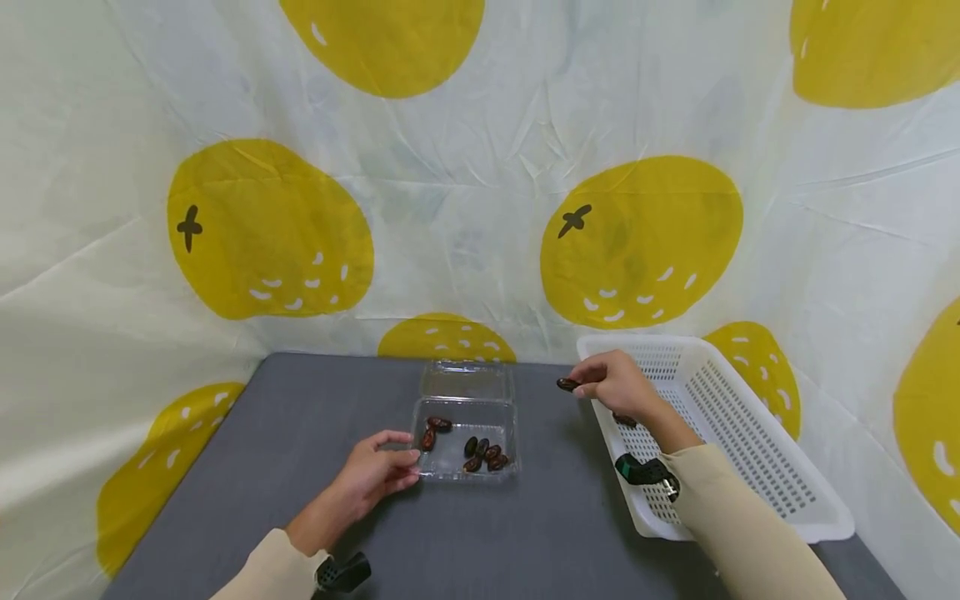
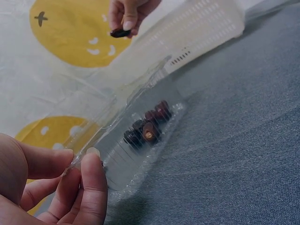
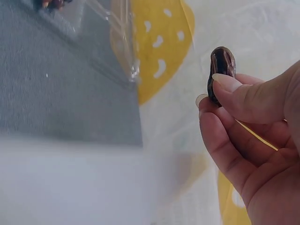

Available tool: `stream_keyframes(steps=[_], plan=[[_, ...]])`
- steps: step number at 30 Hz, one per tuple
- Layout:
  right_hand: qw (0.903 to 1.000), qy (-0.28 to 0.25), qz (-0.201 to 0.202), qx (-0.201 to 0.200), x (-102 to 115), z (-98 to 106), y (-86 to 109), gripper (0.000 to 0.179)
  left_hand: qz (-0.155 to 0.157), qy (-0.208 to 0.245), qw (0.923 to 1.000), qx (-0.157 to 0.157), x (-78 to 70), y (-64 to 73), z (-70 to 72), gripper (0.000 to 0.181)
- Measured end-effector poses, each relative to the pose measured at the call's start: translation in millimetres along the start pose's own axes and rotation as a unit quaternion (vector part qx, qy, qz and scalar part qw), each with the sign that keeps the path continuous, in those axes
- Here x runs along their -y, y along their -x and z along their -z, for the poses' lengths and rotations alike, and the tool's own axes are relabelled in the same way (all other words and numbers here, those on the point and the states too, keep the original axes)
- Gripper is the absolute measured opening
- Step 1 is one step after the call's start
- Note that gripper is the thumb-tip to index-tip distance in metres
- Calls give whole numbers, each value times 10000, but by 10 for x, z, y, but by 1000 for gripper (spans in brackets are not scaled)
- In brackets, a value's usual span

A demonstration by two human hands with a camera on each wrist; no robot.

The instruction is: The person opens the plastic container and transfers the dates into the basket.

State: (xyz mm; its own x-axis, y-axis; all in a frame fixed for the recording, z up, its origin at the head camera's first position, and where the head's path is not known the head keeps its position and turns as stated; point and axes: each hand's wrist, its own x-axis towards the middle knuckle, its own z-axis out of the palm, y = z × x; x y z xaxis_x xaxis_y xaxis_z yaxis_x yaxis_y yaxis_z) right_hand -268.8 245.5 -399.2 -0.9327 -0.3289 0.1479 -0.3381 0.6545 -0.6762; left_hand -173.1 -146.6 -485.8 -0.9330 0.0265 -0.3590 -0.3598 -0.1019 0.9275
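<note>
**Fruit-print backdrop; one date in your right fingers, container under your left**

White cloth with big yellow fruit hangs behind and beside you. Below it, a dark grey table. White perforated basket stands on your right. Clear container sits nearer the middle, hinged lid folded back toward the cloth.

Your left hand pinches the container's left edge between thumb and fingers. Your right hand is at the basket's far left rim, thumb and fingertips closed on a date, which pokes out on the container side, well apart from it.

Loose dates: two at the container's left, a cluster of five at its right. One more lies under your right wrist, by the basket's left side.

Judgement: transfer step, mid-carry, probably basket to container. Next move likely calls for steadying the edge, lowering the date inside, then releasing.
</note>
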Motion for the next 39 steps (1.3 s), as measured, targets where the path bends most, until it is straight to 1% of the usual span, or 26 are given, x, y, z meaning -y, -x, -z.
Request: stream_keyframes(steps=[6,11,15,20,26,29,33,36,39], plan=[[9998,-91,-128,-118,-89,86,56,14,23,41,10000,-51,18,-7,5,43],[9997,-75,-135,-207,-181,154,98,17,28,101,9999,7,26,-5,12,43],[9995,-87,-157,-260,-272,206,132,18,-47,144,9999,72,57,4,21,44],[9985,-68,-365,-405,-407,281,211,22,-104,170,9996,206,92,3,24,46],[9972,0,-436,-603,-578,378,297,24,-195,208,9993,229,101,-25,11,46],[9967,75,-523,-620,-637,416,352,25,-230,197,9993,225,109,-18,9,46],[9951,127,-751,-631,-689,449,418,25,-235,152,9993,233,128,-4,16,48],[9945,93,-810,-654,-746,464,456,24,-246,127,9994,212,138,2,16,49],[9937,167,-864,-697,-806,477,482,23,-269,133,9993,209,144,4,11,49]])
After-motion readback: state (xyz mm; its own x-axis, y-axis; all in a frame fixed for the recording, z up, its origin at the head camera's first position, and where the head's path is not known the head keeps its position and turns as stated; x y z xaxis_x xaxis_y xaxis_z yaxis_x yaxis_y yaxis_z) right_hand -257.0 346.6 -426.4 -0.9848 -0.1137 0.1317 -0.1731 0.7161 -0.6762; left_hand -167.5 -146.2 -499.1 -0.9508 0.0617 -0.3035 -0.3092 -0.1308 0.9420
